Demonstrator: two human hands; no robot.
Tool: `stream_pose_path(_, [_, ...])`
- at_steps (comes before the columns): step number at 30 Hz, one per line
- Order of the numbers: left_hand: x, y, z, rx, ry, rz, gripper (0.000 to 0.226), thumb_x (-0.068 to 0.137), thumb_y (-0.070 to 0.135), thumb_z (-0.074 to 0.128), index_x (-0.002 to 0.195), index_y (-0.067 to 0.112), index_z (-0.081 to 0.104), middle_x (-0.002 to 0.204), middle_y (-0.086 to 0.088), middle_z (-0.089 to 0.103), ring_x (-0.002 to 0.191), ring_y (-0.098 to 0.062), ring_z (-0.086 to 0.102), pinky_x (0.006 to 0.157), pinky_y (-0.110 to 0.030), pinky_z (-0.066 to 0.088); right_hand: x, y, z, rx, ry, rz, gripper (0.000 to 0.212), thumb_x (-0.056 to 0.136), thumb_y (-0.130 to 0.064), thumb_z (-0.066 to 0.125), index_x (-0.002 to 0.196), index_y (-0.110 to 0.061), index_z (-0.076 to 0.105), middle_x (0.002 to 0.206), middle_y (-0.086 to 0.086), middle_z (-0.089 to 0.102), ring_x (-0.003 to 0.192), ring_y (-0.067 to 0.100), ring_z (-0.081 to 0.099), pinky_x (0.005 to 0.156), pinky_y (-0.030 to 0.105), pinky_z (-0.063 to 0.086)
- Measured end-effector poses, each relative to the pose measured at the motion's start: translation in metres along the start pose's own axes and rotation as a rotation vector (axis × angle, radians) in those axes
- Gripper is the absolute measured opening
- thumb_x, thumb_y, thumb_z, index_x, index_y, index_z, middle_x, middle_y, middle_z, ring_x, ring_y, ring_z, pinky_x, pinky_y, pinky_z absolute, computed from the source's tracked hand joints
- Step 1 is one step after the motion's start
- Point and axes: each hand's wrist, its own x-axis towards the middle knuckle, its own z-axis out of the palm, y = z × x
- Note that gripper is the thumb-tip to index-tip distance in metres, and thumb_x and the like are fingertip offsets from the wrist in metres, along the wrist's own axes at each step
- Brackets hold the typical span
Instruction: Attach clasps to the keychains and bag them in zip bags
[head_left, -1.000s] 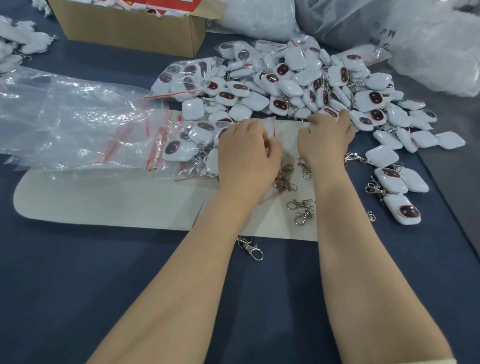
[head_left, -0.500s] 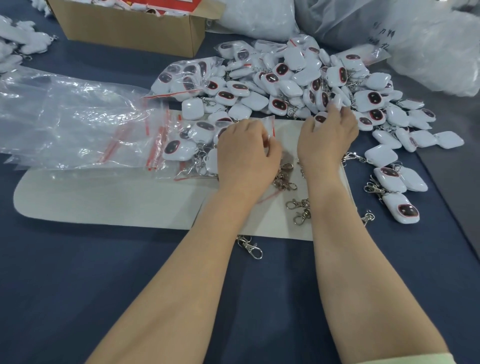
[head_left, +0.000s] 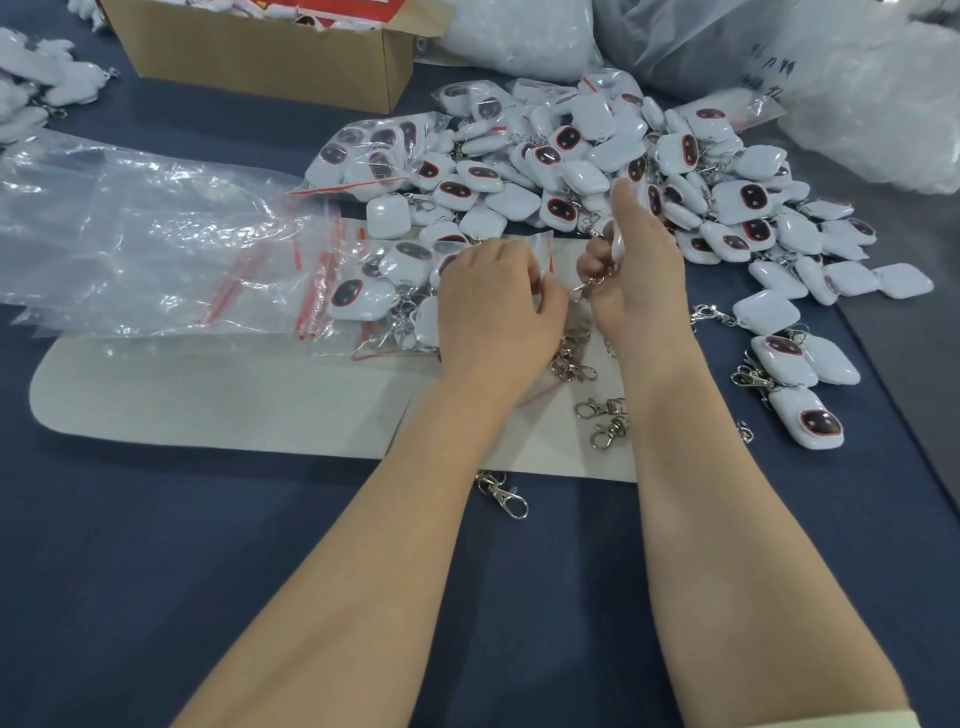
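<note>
Now left hand (head_left: 498, 312) pinches clasp (head_left: 586, 288); right hand (head_left: 641, 280) grips white keychain (head_left: 618, 245); keychain pile (head_left: 587, 179) at one o'clock.

Your table (head_left: 156, 571) has a dark blue top. On it: white mat (head_left: 208, 405), cardboard box (head_left: 260, 57), zip bags (head_left: 130, 249), keychain pile (head_left: 597, 171). One loose clasp (head_left: 504, 494) lies just off the mat's near edge.

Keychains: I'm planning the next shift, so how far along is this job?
Done: a few filled bags. In hand: the right hand grips one keychain, the left hand pinches a zip bag. Left: the big loose pile, spare clasps and a stack of empty bags.
</note>
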Motion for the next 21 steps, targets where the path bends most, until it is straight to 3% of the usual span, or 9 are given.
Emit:
stream_pose_path(3, [0.000, 0.000, 0.000, 0.012, 0.001, 0.001, 0.017, 0.089, 0.024, 0.052, 0.075, 0.014, 0.050, 0.080, 0.004, 0.049, 0.080, -0.014, 0.040, 0.078, -0.025, 0.028, -0.001, 0.001, 0.003, -0.007, -0.023, -0.018, 0.016, 0.093, -0.012, 0.063, 0.088, -0.012, 0.047, 0.066, -0.003, 0.044, 0.045, 0.007, 0.031, 0.041, 0.018, 0.030])
stream_pose_path(6, [0.000, 0.000, 0.000, 0.018, 0.000, 0.003, 0.016, 0.088, 0.024, 0.052, 0.075, 0.014, 0.050, 0.080, 0.003, 0.049, 0.080, -0.014, 0.039, 0.077, -0.024, 0.026, -0.003, 0.004, 0.005, -0.085, 0.007, 0.003, 0.028, 0.099, -0.033, 0.053, 0.088, -0.008, 0.057, 0.077, 0.003, 0.052, 0.049, 0.009, 0.039, 0.045, 0.020, 0.036])
stream_pose_path(9, [0.000, -0.001, 0.000, 0.018, -0.005, 0.001, 0.016, 0.089, 0.023, 0.052, 0.077, 0.012, 0.052, 0.081, 0.003, 0.050, 0.081, -0.015, 0.039, 0.078, -0.025, 0.028, -0.005, 0.005, 0.005, -0.295, -0.026, -0.017, 0.040, 0.099, -0.047, 0.045, 0.089, -0.012, 0.061, 0.065, 0.000, 0.053, 0.041, 0.007, 0.035, 0.039, 0.019, 0.027])
stream_pose_path(11, [0.000, -0.001, 0.000, 0.023, -0.005, 0.004, 0.017, 0.089, 0.023, 0.052, 0.078, 0.010, 0.055, 0.081, 0.002, 0.050, 0.081, -0.015, 0.039, 0.079, -0.026, 0.029, -0.006, 0.005, 0.005, -0.420, -0.081, -0.035, 0.036, 0.099, -0.043, 0.047, 0.080, -0.013, 0.055, 0.058, 0.000, 0.054, 0.034, 0.007, 0.031, 0.036, 0.017, 0.022])
stream_pose_path(14, [0.000, 0.000, 0.000, 0.021, -0.006, 0.004, 0.017, 0.089, 0.023, 0.052, 0.079, 0.010, 0.055, 0.081, 0.002, 0.049, 0.081, -0.016, 0.039, 0.081, -0.028, 0.031, -0.008, 0.004, 0.004, -0.545, -0.143, -0.091, 0.032, 0.095, -0.034, 0.056, 0.074, -0.010, 0.051, 0.055, -0.001, 0.060, 0.035, 0.008, 0.039, 0.036, 0.016, 0.029])
stream_pose_path(18, [0.001, 0.000, 0.000, 0.019, -0.005, -0.002, 0.017, 0.089, 0.023, 0.051, 0.076, 0.011, 0.053, 0.081, 0.000, 0.051, 0.081, -0.017, 0.041, 0.081, -0.029, 0.032, -0.009, 0.011, 0.004, -0.690, -0.106, -0.260, 0.037, 0.088, -0.027, 0.068, 0.061, -0.020, 0.044, 0.043, -0.017, 0.046, 0.038, -0.004, 0.042, 0.041, 0.011, 0.035])
stream_pose_path(21, [0.000, 0.001, 0.000, 0.018, -0.013, -0.005, 0.016, 0.088, 0.023, 0.051, 0.076, 0.013, 0.051, 0.081, 0.002, 0.049, 0.081, -0.015, 0.039, 0.081, -0.029, 0.032, -0.008, 0.012, 0.005, -0.666, -0.117, -0.261, 0.040, 0.091, -0.027, 0.065, 0.061, -0.022, 0.040, 0.042, -0.018, 0.044, 0.037, -0.003, 0.042, 0.042, 0.011, 0.036])
